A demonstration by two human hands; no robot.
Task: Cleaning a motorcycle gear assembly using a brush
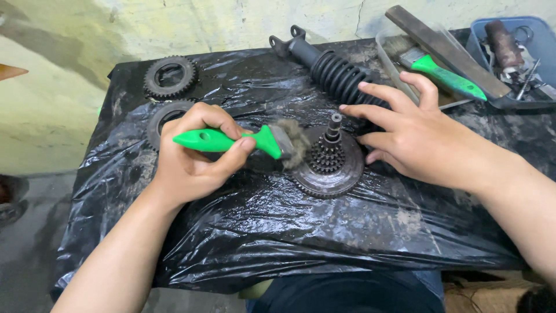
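Head view: a person's left hand (188,156) is closed round the green handle of a paintbrush (243,141), its grimy bristles pressed to the left edge of a toothed gear assembly (328,165) that lies flat at the centre of the surface (278,232), which is wrapped in wet black plastic sheet. The right hand (414,136) is spread wide, holding nothing, fingertips resting just right of the gear assy. and partly over a black coil-spring shock absorber (333,69) lying behind it. Two loose sprockets sit left of the gear assy.: one (170,76) far back, another (165,119) half hidden behind the left hand's knuckles. Back-right of the gear assy., a second green-handled brush (446,75) and a long flat file (446,49) rest in a clear tray, w/ a blue tub (536,26) of odd tools beyond. The gear assy. looks like solid steel, so prob. heavy and rigid; its oily sheen suggests a slippery grip. The outer toothed rim or the upright centre shaft appear the surest places to take hold; the brush is light, handle stiff, bristles soft.
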